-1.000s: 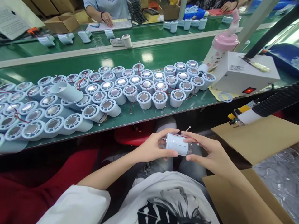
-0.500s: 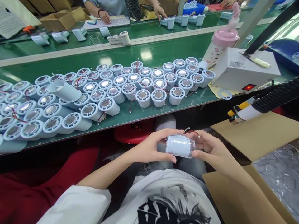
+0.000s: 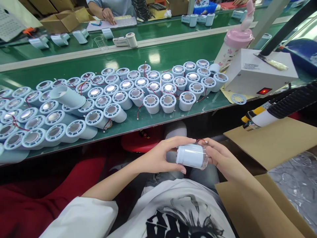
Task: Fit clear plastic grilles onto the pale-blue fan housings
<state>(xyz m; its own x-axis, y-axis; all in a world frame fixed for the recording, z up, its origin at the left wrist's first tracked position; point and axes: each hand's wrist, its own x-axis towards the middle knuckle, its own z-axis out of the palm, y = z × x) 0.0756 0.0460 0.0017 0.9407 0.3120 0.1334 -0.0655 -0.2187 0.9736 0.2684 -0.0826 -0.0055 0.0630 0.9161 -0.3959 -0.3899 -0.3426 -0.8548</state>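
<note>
Above my lap, a light blue cylinder-shaped housing (image 3: 190, 156) lies on its side between my hands. My left hand (image 3: 163, 157) grips its left end, thumb below and fingers over the top. A clear plastic sleeve (image 3: 205, 158) surrounds the housing and extends past its right end. The fingers of my right hand (image 3: 221, 155) close on that clear end, partly hidden behind it. Thin dark and red wires (image 3: 201, 140) with a small white plug rise near my right fingertips.
Many similar light blue housings (image 3: 167, 103) stand on the green bench, several with loose wires. To the right are a white box with a lit red switch (image 3: 264, 91), a pink-lidded bottle (image 3: 238, 38) and an open carton (image 3: 274, 142) of clear plastic parts. A co-worker's hand (image 3: 109, 16) rests across the bench.
My right hand has shifted its fingers and thumb around the clear end, and the wires now reach less far right. A co-worker's other hand and a blue part have left the far bench.
</note>
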